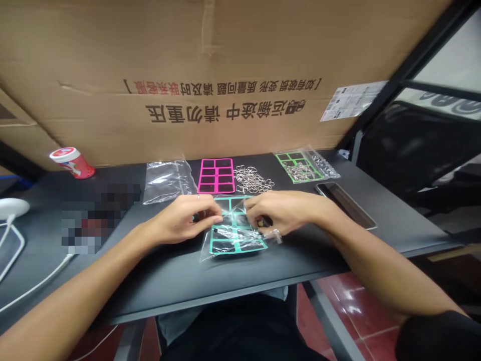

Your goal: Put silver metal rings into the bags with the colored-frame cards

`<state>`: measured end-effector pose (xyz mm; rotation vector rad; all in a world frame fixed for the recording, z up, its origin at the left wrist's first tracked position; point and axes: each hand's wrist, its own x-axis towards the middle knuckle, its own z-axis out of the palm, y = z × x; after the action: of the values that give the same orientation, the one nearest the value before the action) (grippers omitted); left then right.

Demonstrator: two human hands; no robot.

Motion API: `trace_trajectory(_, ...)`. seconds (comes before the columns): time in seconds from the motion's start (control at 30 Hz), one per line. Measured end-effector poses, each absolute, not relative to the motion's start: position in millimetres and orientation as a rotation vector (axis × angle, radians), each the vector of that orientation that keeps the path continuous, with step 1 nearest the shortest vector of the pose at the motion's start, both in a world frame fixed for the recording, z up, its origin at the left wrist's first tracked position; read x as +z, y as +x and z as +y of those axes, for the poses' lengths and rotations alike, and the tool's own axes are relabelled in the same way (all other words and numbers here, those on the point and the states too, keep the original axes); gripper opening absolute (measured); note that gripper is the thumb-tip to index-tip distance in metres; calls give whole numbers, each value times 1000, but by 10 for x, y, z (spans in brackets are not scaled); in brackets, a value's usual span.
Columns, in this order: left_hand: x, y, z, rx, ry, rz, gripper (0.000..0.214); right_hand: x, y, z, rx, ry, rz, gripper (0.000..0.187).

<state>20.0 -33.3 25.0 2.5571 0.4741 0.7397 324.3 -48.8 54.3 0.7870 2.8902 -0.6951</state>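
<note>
A teal grid-patterned card [236,234] lies inside a clear plastic bag [206,249] near the table's front edge. My left hand [190,218] pinches the bag's left side between thumb and fingers. On the right side, my right hand [281,213] is curled closed on the bag; something small and dark with a gold glint shows within its fingers, too small to name. Beyond my hands is a pink grid-patterned card [217,175], with a pile of silvery metal rings or hooks [252,179] beside it. A green grid card [300,166] with similar metal pieces lies at the back right, with clear plastic by it.
Clear plastic bags [168,179] lie at the back left. A red jar with a white lid [73,163] stands near the cardboard panel [225,50] behind the table. A phone [343,203] lies right; a white cable [37,286] and a blurred-out item [99,220] are left.
</note>
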Motion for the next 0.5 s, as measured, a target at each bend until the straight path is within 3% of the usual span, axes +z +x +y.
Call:
trace_trajectory(0.3, 231, 170, -301, 745, 2587, 480, 10, 503, 3227, -506, -904, 645, 2974, 16)
trace_trajectory(0.5, 248, 175, -306, 787, 2582, 479, 8, 569, 3527, -404, -1097, 935, 3308, 17)
